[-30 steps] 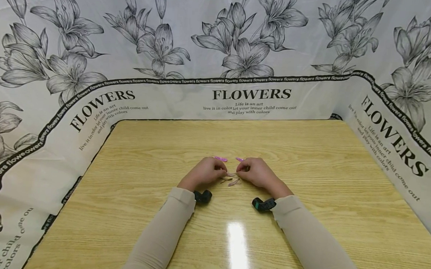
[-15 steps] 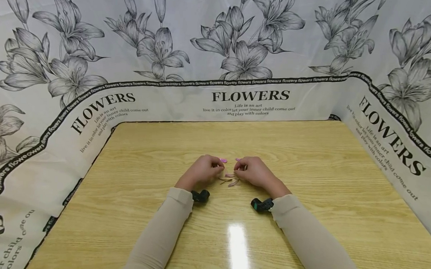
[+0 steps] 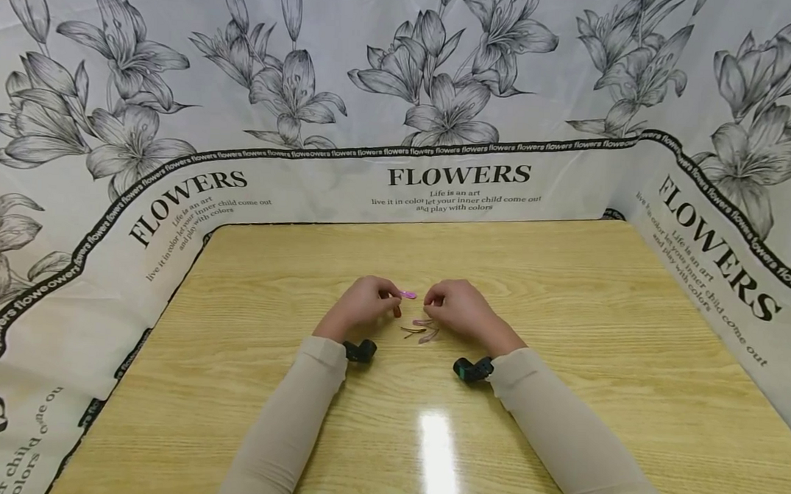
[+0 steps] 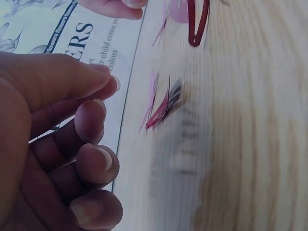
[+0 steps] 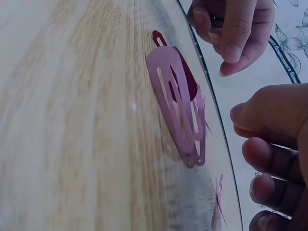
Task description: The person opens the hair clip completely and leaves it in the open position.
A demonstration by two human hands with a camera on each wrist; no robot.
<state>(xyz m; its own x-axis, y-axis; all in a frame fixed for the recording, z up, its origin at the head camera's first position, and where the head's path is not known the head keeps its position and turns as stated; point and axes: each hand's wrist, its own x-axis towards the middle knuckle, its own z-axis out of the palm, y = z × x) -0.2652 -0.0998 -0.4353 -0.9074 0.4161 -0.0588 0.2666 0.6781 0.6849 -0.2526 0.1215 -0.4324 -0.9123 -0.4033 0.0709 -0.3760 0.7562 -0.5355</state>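
Observation:
Several snap hair clips lie on the wooden table between the two hands. In the right wrist view, pink hair clips (image 5: 166, 60) overlap a dark red hair clip (image 5: 191, 84). Farther toward the back, a bright pink hair clip (image 3: 409, 295) lies by the fingers of my left hand (image 3: 363, 304). The left wrist view shows a red hair clip (image 4: 161, 109) beside a thin pink one. This hand's fingers curl loosely, with thumb and forefinger close together and nothing visible between them. My right hand (image 3: 459, 309) hovers beside the clips, its fingers also loosely bent around nothing.
The wooden table (image 3: 527, 429) extends on all sides of the hands. A white flower-print cloth (image 3: 319, 185) stands along its back and sides. Each wrist wears a black camera, one on the left (image 3: 361, 351) and one on the right (image 3: 472, 370).
Both hands have drawn back from the middle clips, the left one to the left and slightly away. A pink clip between their fingertips has been let go. The right hand now covers the back-right pink clip.

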